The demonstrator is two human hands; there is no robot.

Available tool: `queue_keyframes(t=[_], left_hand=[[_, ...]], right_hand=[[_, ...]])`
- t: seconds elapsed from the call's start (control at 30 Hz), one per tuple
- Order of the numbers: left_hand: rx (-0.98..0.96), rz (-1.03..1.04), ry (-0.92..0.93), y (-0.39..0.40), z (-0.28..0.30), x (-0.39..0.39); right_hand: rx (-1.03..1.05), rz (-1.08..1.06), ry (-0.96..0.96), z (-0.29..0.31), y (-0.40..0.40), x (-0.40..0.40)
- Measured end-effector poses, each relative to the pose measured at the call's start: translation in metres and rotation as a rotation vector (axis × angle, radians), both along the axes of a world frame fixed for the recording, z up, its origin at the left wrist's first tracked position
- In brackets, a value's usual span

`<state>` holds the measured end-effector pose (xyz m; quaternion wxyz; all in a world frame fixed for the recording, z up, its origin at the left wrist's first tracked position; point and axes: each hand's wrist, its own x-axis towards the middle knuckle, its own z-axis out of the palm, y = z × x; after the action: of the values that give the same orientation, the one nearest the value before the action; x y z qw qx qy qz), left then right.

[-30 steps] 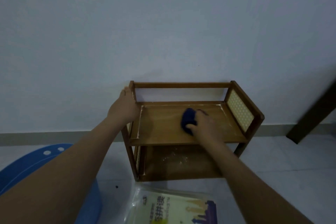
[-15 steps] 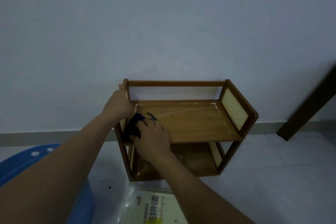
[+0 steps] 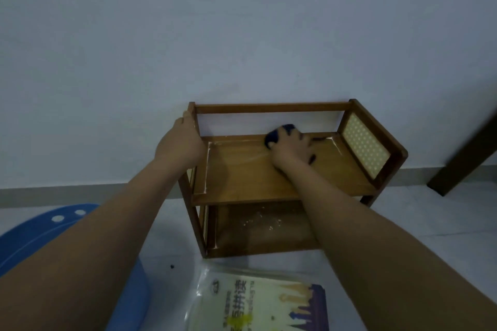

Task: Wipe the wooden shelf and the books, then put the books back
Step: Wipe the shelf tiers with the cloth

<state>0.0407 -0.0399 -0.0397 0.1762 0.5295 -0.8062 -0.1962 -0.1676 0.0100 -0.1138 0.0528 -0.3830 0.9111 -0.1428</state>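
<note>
The wooden shelf (image 3: 242, 174) is steadied by the left hand (image 3: 180, 145), fingers curled on its side post, while a dark blue cloth (image 3: 277, 134) is pressed flat under the right hand (image 3: 291, 152) at the back edge, probably to reach dust there.

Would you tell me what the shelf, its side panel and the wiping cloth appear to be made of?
The shelf looks like brown wood with a smooth, slightly glossy finish that shows grain and sheen. Its right side panel seems woven cane or perforated board, pale with regular dots. The cloth under the right hand looks like soft dark blue fabric, bunched.
</note>
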Motion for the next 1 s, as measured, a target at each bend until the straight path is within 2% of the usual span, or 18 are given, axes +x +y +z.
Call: queue_keyframes(t=[0.1,0.23,0.33,0.43,0.53,0.6,0.7,0.8,0.87,1.0], left_hand=[[-0.026,0.01,-0.026,-0.005,-0.005,-0.002],[-0.021,0.035,-0.063,-0.01,-0.01,-0.003],[-0.025,0.034,-0.066,-0.011,-0.012,-0.001],[-0.036,0.04,-0.092,-0.006,-0.01,-0.002],[-0.067,0.036,-0.106,-0.004,-0.008,-0.001],[-0.072,0.025,-0.091,-0.004,-0.007,0.0],[-0.077,0.017,-0.085,-0.003,-0.009,-0.001],[-0.097,0.032,-0.074,-0.006,-0.01,-0.004],[-0.086,0.035,-0.063,-0.005,-0.009,-0.006],[-0.063,-0.002,-0.056,-0.001,-0.003,-0.001]], right_hand=[[0.025,0.161,0.077,-0.004,-0.026,0.041],[0.004,0.488,0.015,-0.001,-0.024,0.099],[-0.038,0.555,-0.026,0.004,0.005,0.134],[-0.181,0.659,0.008,0.0,0.063,0.126],[-0.205,0.576,-0.012,0.001,0.102,0.079],[-0.161,0.39,-0.016,0.003,0.116,0.031],[-0.104,0.054,0.077,0.004,0.136,-0.039],[-0.01,-0.115,0.165,0.004,0.12,-0.026],[-0.009,-0.058,0.104,0.005,0.085,0.025],[-0.141,0.402,0.016,-0.002,0.034,0.141]])
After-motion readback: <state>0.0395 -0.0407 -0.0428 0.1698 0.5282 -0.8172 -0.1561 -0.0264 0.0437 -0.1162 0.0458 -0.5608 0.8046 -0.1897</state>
